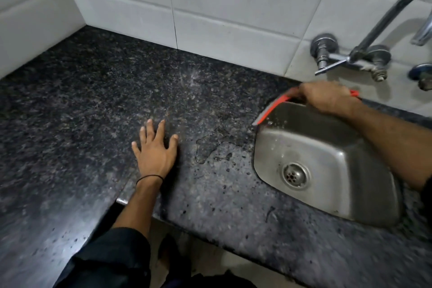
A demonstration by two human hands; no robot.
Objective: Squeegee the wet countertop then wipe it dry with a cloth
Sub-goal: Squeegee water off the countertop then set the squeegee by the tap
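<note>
The dark speckled granite countertop [98,105] fills the view. A thin puddle of water [207,147] lies on it just left of the sink. My right hand [327,98] grips a red squeegee [266,112], whose blade rests along the sink's far left rim. My left hand [155,147] lies flat on the counter with its fingers spread, holding nothing, left of the puddle. No cloth is in view.
A steel sink [336,184] with a round drain [295,175] is set into the counter at the right. A chrome tap [364,54] sticks out of the white tiled wall [210,7] above it. The counter's front edge runs along the bottom.
</note>
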